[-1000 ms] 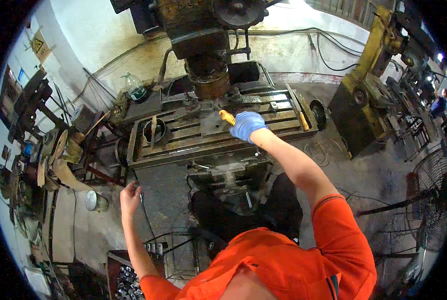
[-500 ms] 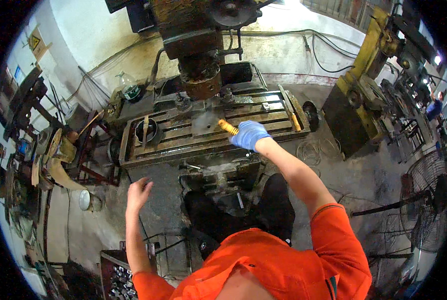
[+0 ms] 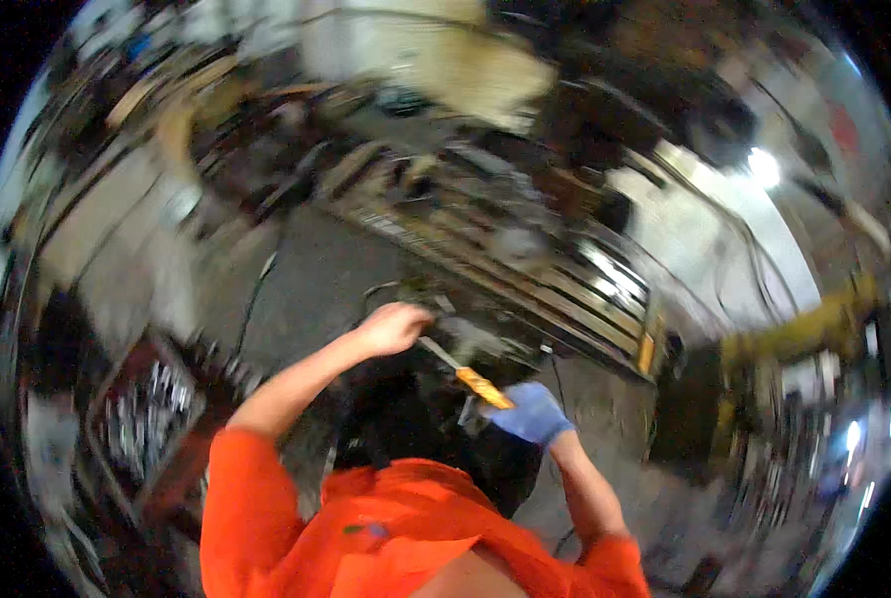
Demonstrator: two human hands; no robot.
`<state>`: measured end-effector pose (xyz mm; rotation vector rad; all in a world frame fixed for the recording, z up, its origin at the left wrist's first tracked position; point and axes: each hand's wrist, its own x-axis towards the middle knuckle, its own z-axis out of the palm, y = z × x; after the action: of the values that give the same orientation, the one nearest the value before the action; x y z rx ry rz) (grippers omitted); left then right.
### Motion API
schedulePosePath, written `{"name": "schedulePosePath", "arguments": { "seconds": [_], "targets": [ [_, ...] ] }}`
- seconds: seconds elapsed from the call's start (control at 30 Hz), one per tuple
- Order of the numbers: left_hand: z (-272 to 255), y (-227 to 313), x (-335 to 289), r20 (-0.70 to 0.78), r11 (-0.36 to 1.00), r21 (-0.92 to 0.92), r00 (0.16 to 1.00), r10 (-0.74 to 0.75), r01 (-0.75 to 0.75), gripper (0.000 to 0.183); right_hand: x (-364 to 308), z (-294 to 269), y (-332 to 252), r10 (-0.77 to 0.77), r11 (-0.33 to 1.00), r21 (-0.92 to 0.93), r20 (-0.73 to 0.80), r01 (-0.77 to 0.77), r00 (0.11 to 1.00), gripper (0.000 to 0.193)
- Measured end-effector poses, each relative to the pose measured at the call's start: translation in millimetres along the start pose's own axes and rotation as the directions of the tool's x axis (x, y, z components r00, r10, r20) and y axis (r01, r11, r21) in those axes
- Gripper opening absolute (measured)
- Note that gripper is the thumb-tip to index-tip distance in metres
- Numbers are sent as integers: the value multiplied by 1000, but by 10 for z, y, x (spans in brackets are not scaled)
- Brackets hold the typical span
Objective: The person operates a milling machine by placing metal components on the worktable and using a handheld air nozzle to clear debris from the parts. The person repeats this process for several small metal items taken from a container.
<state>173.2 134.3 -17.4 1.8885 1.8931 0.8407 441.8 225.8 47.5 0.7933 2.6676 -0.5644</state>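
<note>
In front of my body, my gloved right hand (image 3: 530, 412) grips the yellow handle of a slim metal-shafted tool (image 3: 480, 385). Its shaft points up and left toward my bare left hand (image 3: 396, 329). The left fingers are curled closed near the shaft's tip; motion blur hides what, if anything, they hold. Both hands are above my dark-clad lap, on the near side of a slotted machine table (image 3: 575, 299). Another yellow-handled tool (image 3: 647, 351) lies at the table's right end.
A crate of small metal parts (image 3: 151, 409) stands on my left. Farther off on the left floor is a pale bucket (image 3: 181, 202). Dark machinery (image 3: 655, 90) looms over the table, and a yellow machine (image 3: 804, 324) stands to the right. Much of the view is smeared.
The view has swung, so the table now slants down to the right. My right hand has drawn the tool back from over the table; my left hand has come in beside its shaft and closed.
</note>
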Motion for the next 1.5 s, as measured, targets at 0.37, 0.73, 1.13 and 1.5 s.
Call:
{"name": "schedulePosePath", "arguments": {
  "seconds": [0.37,0.73,1.13,1.5],
  "targets": [
    [-1212,-362,-1910,-429,868,-22,780,-456,496,25,60,44,-209,-168,837,517,-67,179,983,29],
    [-1294,-1518,-4128,-471,211,26,198,-860,977,40,136,141,-187,-177,844,508,-37,171,984,34],
    [-1116,-1622,-3906,-451,262,17,242,-859,965,40,75,74,-347,-109,851,517,-9,98,994,39],
    [-1034,-1591,-3961,-556,287,42,261,-789,957,36,79,123,-201,-127,902,410,-40,133,991,45]
  ]
}}
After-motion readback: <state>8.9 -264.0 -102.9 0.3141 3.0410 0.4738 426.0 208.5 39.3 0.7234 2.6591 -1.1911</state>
